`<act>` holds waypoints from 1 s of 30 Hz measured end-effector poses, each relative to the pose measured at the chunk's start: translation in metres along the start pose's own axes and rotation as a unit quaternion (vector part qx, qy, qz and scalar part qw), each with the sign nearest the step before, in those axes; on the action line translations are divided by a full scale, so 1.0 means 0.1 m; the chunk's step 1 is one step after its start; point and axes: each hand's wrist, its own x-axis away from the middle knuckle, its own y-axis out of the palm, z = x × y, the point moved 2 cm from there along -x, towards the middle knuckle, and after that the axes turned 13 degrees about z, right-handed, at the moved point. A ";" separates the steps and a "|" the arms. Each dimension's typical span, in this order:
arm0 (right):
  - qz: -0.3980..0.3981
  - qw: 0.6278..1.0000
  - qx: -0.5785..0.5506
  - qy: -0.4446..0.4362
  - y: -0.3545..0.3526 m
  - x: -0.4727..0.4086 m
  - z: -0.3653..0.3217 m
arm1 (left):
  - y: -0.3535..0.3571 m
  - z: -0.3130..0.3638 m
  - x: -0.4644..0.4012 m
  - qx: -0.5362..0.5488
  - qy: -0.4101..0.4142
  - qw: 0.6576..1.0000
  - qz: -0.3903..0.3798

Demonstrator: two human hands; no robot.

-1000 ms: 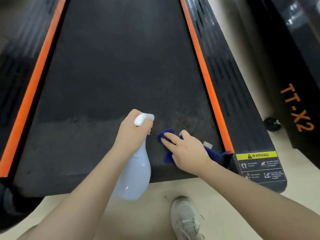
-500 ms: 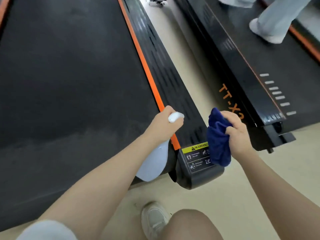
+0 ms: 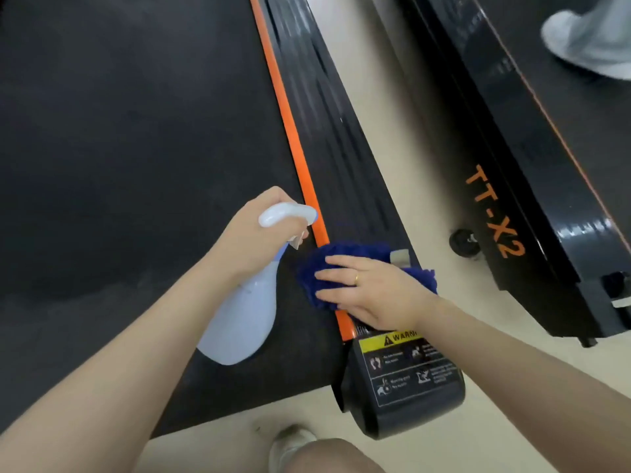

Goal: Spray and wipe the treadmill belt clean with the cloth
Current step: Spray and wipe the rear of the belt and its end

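Head view: left hand [image 3: 254,240] grips pale-blue spray bottle [image 3: 239,322], contents unreadable; right hand [image 3: 372,290] flat, fingers straight, pressing fuzzy navy cloth [image 3: 314,268] on belt [image 3: 136,148] edge at 3 o'clock of bottle.

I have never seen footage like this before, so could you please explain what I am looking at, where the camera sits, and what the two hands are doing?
The camera is worn on a person's head and looks forward and down, so the two bare arms reaching in from below are that person's own. The big dark surface is a treadmill belt, edged by an orange strip and a black side rail. The left hand grips a pale blue spray bottle by its neck. The right hand lies flat, fingers straight, pressing a dark blue cloth across the belt's edge and the orange strip. A yellow warning sticker marks the rail's end. To the right stands a second treadmill with someone else's shoe on it.
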 end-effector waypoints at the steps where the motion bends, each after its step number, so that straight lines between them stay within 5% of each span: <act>1: 0.003 1.000 -0.001 0.015 0.04 -0.18 0.22 | 0.00 0.00 -0.05 -0.008 0.005 1.000 0.007; 7: 0.007 0.994 0.031 0.102 0.11 -1.17 1.28 | -0.11 -0.04 -0.29 -0.014 -0.011 0.999 0.049; 12: 0.053 0.981 0.024 0.188 0.18 -1.34 1.49 | -0.08 -0.07 -0.27 -0.018 -0.010 0.998 0.059; 16: 0.066 0.979 -0.022 0.190 0.14 -1.00 1.13 | -0.12 -0.10 -0.15 -0.009 -0.011 0.998 0.067; 26: -0.086 0.989 0.011 0.122 -0.10 0.02 -0.47 | -0.54 -0.20 0.48 -0.002 -0.008 0.996 0.092; 30: -0.056 0.967 -0.028 0.248 -0.12 -0.68 -0.85 | -0.90 -0.36 0.96 -0.049 0.005 0.993 0.108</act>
